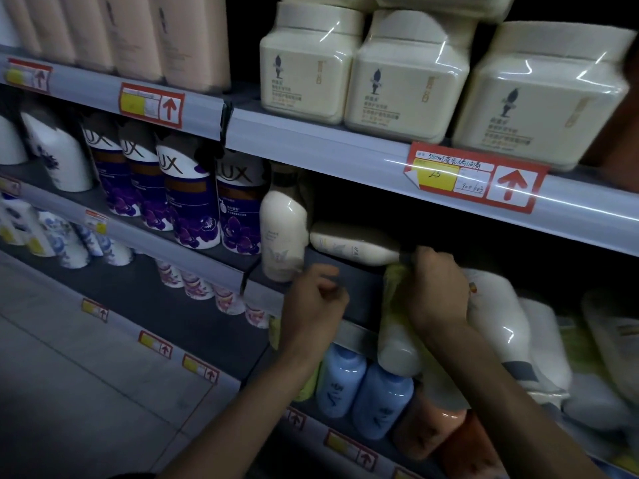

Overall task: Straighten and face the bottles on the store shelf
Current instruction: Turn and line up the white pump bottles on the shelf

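Observation:
A cream bottle [352, 244] lies on its side on the middle shelf [349, 281], cap end pointing right. My right hand [437, 288] is closed around that cap end. To its left a second cream bottle [281, 233] stands upright at the shelf's front edge. My left hand [316, 300] hovers just below and right of the upright bottle, fingers curled loosely, holding nothing. Under my right hand a pale green-and-white bottle [397, 326] leans forward.
Purple Lux bottles [193, 209] stand in a row left of the cream ones. Cream jars [408, 81] fill the top shelf above a red price tag [477, 178]. Blue bottles [363, 388], orange ones [428, 426] and wrapped white packs [498, 323] crowd the lower right. Grey floor lies left.

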`<state>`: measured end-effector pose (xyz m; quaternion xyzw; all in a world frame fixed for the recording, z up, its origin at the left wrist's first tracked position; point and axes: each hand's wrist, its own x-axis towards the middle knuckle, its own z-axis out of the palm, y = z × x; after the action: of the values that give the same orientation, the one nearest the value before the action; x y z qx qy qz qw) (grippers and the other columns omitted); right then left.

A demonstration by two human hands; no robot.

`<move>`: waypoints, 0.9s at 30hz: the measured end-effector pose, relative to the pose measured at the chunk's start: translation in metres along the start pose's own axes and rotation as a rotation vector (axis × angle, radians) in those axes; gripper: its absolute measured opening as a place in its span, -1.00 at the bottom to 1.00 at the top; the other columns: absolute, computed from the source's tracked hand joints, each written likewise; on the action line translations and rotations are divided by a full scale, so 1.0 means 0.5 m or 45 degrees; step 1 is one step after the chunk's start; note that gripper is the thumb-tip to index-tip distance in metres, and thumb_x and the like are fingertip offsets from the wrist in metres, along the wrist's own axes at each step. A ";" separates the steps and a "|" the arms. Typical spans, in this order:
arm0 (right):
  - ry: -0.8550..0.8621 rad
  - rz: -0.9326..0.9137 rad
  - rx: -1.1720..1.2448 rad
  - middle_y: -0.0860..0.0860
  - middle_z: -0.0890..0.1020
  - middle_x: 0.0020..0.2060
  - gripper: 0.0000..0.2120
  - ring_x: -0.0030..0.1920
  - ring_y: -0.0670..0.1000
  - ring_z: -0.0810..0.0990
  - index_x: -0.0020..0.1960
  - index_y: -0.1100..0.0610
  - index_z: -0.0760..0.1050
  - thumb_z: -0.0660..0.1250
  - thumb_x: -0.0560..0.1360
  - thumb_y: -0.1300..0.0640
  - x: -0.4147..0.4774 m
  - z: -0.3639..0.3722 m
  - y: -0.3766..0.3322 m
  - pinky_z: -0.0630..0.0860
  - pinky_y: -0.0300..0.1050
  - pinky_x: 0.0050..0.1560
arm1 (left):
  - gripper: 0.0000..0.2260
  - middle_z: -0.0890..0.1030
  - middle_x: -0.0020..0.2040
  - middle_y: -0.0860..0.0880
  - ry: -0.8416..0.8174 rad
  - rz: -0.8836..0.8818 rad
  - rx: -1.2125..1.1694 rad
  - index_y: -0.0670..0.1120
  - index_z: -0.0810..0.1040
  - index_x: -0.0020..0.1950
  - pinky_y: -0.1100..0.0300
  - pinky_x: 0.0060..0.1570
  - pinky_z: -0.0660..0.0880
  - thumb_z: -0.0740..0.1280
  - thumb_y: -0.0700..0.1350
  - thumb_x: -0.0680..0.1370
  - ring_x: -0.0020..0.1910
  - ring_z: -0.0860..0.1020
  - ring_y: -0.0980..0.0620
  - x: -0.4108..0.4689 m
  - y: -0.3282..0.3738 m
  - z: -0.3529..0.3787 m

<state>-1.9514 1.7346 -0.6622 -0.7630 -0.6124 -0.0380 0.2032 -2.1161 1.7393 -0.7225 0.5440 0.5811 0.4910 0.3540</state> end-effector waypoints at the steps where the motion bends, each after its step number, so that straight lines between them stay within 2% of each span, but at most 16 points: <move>1: 0.021 0.009 0.055 0.32 0.59 0.06 -0.79 0.12 0.37 0.56 0.14 0.28 0.50 0.32 0.51 0.33 -0.001 -0.001 0.001 0.50 0.17 0.03 | -0.69 0.62 -0.17 0.10 -0.032 0.037 0.042 0.14 0.57 0.06 0.19 -0.06 0.56 0.46 -0.26 0.51 -0.15 0.62 0.17 0.001 0.001 0.008; 2: 0.055 0.025 0.124 0.33 0.59 0.05 -0.80 0.12 0.37 0.55 0.13 0.29 0.51 0.35 0.51 0.31 -0.003 -0.003 0.002 0.49 0.18 0.02 | -0.70 0.61 -0.16 0.11 -0.047 0.087 0.080 0.14 0.58 0.09 0.07 -0.03 0.59 0.47 -0.23 0.51 -0.13 0.62 0.14 0.000 0.002 0.014; 4: 0.165 0.037 0.269 0.32 0.61 0.03 -0.78 0.09 0.37 0.56 0.12 0.28 0.52 0.41 0.51 0.21 -0.007 -0.008 0.000 0.49 0.15 -0.02 | -0.67 0.58 -0.10 0.14 -0.043 0.204 0.212 0.15 0.57 0.21 -0.02 -0.02 0.60 0.48 -0.15 0.51 -0.09 0.60 0.13 -0.003 0.008 0.023; 6: 0.293 0.010 0.430 0.22 0.66 -0.02 -0.73 0.03 0.29 0.62 0.11 0.21 0.57 0.49 0.48 0.10 -0.017 -0.013 -0.009 0.49 0.03 -0.08 | -0.58 0.56 0.00 0.15 -0.034 0.311 0.367 0.15 0.49 0.36 -0.02 -0.04 0.59 0.48 -0.04 0.53 0.00 0.59 0.09 -0.009 0.022 0.026; 8: 0.357 0.011 0.642 0.11 0.67 -0.02 -0.63 0.01 0.14 0.64 0.15 0.12 0.60 0.55 0.40 0.05 -0.032 -0.017 -0.029 0.51 -0.06 -0.05 | -0.46 0.59 0.13 0.13 -0.012 0.366 0.460 0.14 0.37 0.48 -0.01 -0.04 0.58 0.43 0.07 0.52 0.12 0.61 0.04 -0.013 0.037 0.024; 11: 0.450 0.036 0.920 0.00 0.64 -0.02 -0.59 -0.01 0.00 0.63 0.15 0.01 0.58 0.57 0.34 0.03 -0.054 -0.024 -0.058 0.59 0.02 0.02 | -0.29 0.57 0.36 0.06 0.045 0.360 0.555 0.18 0.17 0.60 -0.04 0.03 0.56 0.39 0.17 0.51 0.30 0.57 -0.04 -0.006 0.055 0.023; 13: 0.511 0.048 1.059 -0.04 0.66 -0.02 -0.61 -0.01 -0.05 0.65 0.13 -0.01 0.57 0.57 0.34 0.04 -0.062 -0.029 -0.069 0.61 0.02 0.02 | -0.25 0.50 0.45 0.04 0.058 0.352 0.610 0.18 0.10 0.63 -0.05 0.09 0.54 0.38 0.20 0.51 0.39 0.51 -0.06 0.004 0.059 0.019; 15: 0.515 0.042 1.132 -0.04 0.66 0.00 -0.62 0.01 -0.09 0.65 0.13 -0.02 0.58 0.58 0.36 0.10 -0.072 -0.032 -0.078 0.61 -0.04 0.03 | -0.26 0.50 0.44 0.04 0.065 0.357 0.632 0.18 0.13 0.62 -0.04 0.07 0.52 0.29 0.26 0.49 0.38 0.52 -0.08 0.011 0.062 0.015; 17: 0.480 -0.011 1.147 -0.07 0.64 0.04 -0.61 0.06 -0.14 0.63 0.17 -0.02 0.58 0.59 0.38 0.13 -0.087 -0.034 -0.086 0.57 -0.17 0.06 | -0.30 0.54 0.34 0.04 0.087 0.384 0.650 0.18 0.22 0.56 0.00 -0.03 0.49 0.14 0.32 0.43 0.29 0.56 -0.09 0.011 0.064 0.010; 19: 0.432 -0.063 1.235 -0.10 0.64 0.08 -0.65 0.12 -0.15 0.62 0.20 -0.02 0.58 0.56 0.45 0.07 -0.101 -0.042 -0.092 0.54 -0.25 0.08 | -0.40 0.56 0.26 0.10 0.105 0.379 0.630 0.22 0.29 0.47 0.02 -0.07 0.48 0.18 0.33 0.45 0.24 0.58 -0.06 0.013 0.065 0.007; 21: 0.367 -0.025 1.421 -0.10 0.67 0.11 -0.76 0.15 -0.12 0.64 0.22 -0.04 0.59 0.43 0.57 -0.02 -0.107 -0.049 -0.093 0.57 -0.14 0.11 | -0.46 0.58 0.24 0.15 0.133 0.334 0.577 0.27 0.33 0.40 0.02 -0.05 0.51 0.34 0.32 0.45 0.24 0.59 -0.02 0.019 0.065 0.003; 23: 0.312 0.111 1.472 -0.10 0.70 0.08 -0.77 0.12 -0.09 0.65 0.22 -0.05 0.59 0.28 0.60 0.03 -0.097 -0.033 -0.081 0.61 0.05 0.12 | -0.40 0.61 0.24 0.17 0.183 0.319 0.543 0.28 0.37 0.38 0.00 -0.02 0.57 0.45 0.35 0.40 0.25 0.59 0.00 0.024 0.061 -0.001; 25: 0.197 0.163 1.283 -0.09 0.70 0.01 -0.68 0.07 -0.04 0.66 0.26 -0.02 0.56 0.26 0.58 0.24 -0.078 -0.005 -0.066 0.62 0.17 0.17 | -0.38 0.64 0.21 0.17 0.247 0.327 0.523 0.27 0.39 0.36 0.04 -0.07 0.58 0.48 0.38 0.37 0.23 0.61 0.01 0.027 0.060 -0.004; 27: 0.045 0.084 1.053 -0.01 0.72 0.02 -0.54 0.05 0.04 0.69 0.37 0.05 0.53 0.29 0.53 0.37 -0.051 0.023 -0.059 0.61 0.21 0.15 | -0.39 0.69 0.10 0.15 0.304 0.320 0.503 0.26 0.43 0.33 0.09 -0.15 0.53 0.48 0.41 0.36 0.14 0.65 0.00 0.029 0.066 -0.009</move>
<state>-1.9880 1.7200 -0.6726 -0.6356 -0.5479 0.2046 0.5040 -2.1132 1.7505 -0.6879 0.6087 0.6312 0.4688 0.1060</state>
